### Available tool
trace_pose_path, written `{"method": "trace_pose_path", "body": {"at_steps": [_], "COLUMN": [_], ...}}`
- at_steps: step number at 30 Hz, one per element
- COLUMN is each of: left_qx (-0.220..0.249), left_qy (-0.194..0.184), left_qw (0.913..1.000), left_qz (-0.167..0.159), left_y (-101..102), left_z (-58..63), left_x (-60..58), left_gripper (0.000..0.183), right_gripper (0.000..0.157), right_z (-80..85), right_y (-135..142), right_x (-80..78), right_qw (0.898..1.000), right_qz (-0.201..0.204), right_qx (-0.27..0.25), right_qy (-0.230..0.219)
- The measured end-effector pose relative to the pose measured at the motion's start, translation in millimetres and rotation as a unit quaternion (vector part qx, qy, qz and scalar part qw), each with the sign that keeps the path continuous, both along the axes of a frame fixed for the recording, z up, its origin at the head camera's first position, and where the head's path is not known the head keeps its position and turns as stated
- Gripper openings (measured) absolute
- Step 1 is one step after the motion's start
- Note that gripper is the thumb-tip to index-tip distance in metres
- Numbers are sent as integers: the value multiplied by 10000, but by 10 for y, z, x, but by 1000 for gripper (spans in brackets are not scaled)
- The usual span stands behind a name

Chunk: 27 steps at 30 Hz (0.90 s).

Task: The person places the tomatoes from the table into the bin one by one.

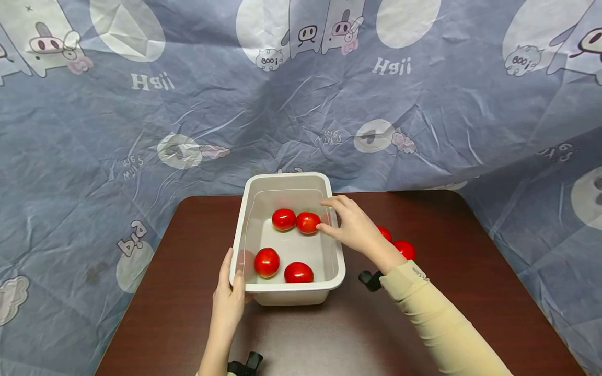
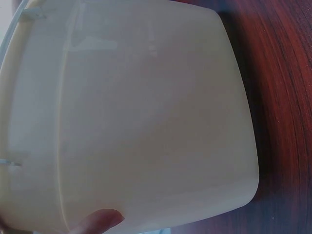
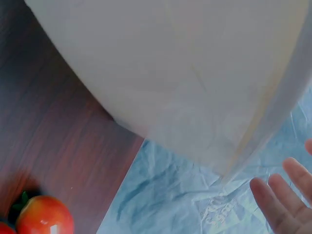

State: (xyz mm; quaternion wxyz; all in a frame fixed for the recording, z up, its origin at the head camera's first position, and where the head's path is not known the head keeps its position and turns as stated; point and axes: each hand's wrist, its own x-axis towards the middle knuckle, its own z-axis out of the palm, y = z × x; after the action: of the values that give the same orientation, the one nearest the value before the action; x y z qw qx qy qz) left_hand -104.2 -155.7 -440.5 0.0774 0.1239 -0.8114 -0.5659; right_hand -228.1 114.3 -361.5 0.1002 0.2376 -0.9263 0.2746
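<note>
A white plastic bin (image 1: 287, 286) stands on the table with several red tomatoes inside; two, a left one (image 1: 284, 219) and a right one (image 1: 308, 223), lie side by side at its far end. At the bin's near left corner my left hand (image 1: 229, 297) holds the rim, one finger along the left side. The left wrist view shows a fingertip (image 2: 105, 220) against the outer wall. My right hand (image 1: 355, 224) reaches over the right rim, fingers spread and holding nothing, thumb tip beside the right tomato. In the right wrist view its fingers (image 3: 278, 202) are apart.
Beyond the bin's right side, more tomatoes (image 1: 404, 249) lie on the dark brown table (image 1: 470, 271), partly hidden by my right forearm. A blue patterned cloth (image 1: 291, 115) hangs behind the table and down its sides.
</note>
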Motion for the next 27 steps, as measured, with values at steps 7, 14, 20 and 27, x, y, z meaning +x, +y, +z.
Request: {"method": "trace_pose_path", "body": {"at_steps": [7, 14, 20, 27], "left_qx": [59, 86, 138, 124], "left_qy": [33, 6, 26, 48], "left_qw": [10000, 10000, 9999, 9999], "left_qz": [5, -11, -38, -16], "left_y": [4, 1, -3, -2], "left_z": [-2, 9, 5, -2], "left_x": [-6, -3, -3, -9], "left_gripper": [56, 56, 56, 56], "right_gripper": [42, 42, 42, 46], "right_z": [-61, -174, -296, -485], "right_y": [277, 571, 801, 1016], "right_x": [-16, -28, -19, -8], "right_qw": [9989, 9938, 9874, 9756], "right_qz": [-466, -985, -1261, -1497], "right_qx": [-87, 211, 499, 972], "right_qy": [-15, -479, -818, -1280]}}
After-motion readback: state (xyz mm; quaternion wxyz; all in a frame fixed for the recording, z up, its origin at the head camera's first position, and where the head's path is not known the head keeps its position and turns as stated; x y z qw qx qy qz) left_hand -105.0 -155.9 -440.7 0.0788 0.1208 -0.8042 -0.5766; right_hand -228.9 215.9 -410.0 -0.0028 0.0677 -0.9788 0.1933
